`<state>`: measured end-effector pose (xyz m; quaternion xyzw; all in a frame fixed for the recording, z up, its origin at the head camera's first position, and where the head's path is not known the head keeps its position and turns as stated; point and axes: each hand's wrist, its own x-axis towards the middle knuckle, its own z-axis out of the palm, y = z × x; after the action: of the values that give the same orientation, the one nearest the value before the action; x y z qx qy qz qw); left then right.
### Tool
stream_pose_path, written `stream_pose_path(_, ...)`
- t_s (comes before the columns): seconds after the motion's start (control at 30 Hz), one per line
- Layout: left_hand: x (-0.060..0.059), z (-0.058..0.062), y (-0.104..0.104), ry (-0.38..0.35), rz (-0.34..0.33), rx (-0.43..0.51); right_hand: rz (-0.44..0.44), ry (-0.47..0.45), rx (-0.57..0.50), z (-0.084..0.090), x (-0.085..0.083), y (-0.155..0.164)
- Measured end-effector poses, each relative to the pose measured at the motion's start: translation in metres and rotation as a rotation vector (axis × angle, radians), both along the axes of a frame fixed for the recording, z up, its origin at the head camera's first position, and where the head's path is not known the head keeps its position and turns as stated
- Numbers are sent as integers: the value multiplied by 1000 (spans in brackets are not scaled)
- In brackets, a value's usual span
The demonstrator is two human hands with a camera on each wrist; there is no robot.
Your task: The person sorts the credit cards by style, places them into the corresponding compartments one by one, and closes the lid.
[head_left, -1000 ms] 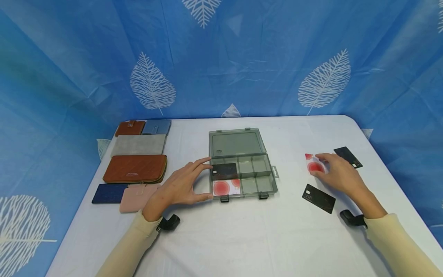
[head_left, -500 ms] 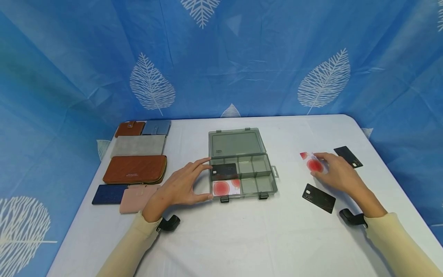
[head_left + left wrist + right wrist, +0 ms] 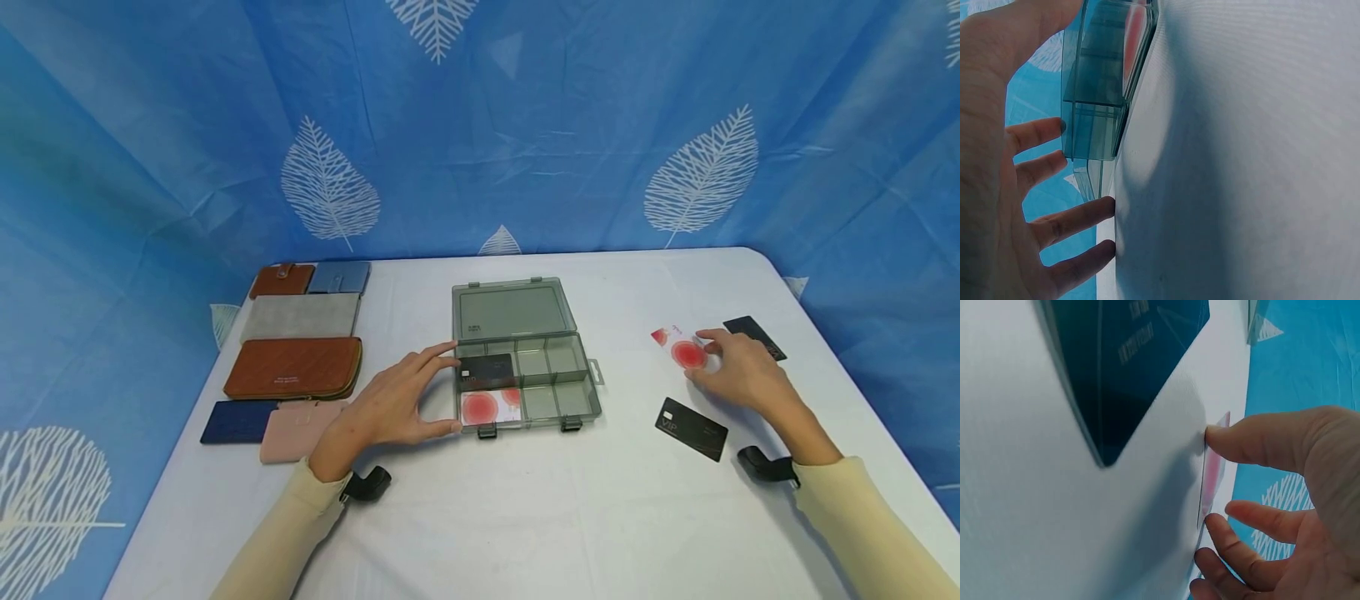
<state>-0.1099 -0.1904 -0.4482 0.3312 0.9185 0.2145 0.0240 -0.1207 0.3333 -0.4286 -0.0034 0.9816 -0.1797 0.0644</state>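
Observation:
A translucent grey-green compartment box (image 3: 558, 400) lies with its lid (image 3: 517, 312) folded back. Inside its left compartments are a black card (image 3: 486, 372) and a white card with red circles (image 3: 482, 407). My left hand (image 3: 393, 400) rests against the box's left side, thumb and fingers spread and fairly straight; the left wrist view shows fingertips at the box wall. Farther right, my right hand (image 3: 746, 375) pinches another red-and-white card (image 3: 686, 352) by its edges between thumb and fingers, at or just above the tabletop. The hand hides that card's right end.
Black cards lie on either side of the right hand: a VIP card (image 3: 692, 429) nearer and another card (image 3: 756, 336) behind. At left are brown (image 3: 292, 367), grey (image 3: 300, 317), navy (image 3: 238, 421), pink (image 3: 300, 429), light-blue (image 3: 339, 276) and small brown (image 3: 282, 279) wallets.
The red-and-white card has turned slightly under my right hand. That hand has shifted a little to the right over the last half second. My left hand and the box have not moved.

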Motion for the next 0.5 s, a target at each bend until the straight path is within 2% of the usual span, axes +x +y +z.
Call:
stream_pose_path(0.13, 0, 1, 0, -1, 1, -1, -8, -12, 22, 3, -2, 2)
stream_pose_path(0.27, -1, 2, 0, -4, 3, -2, 10, -16, -10, 4, -5, 3)
stream_pose_path(0.5, 0, 3, 0, -25, 5, -8, 47, 46, -70, 2, -5, 3)
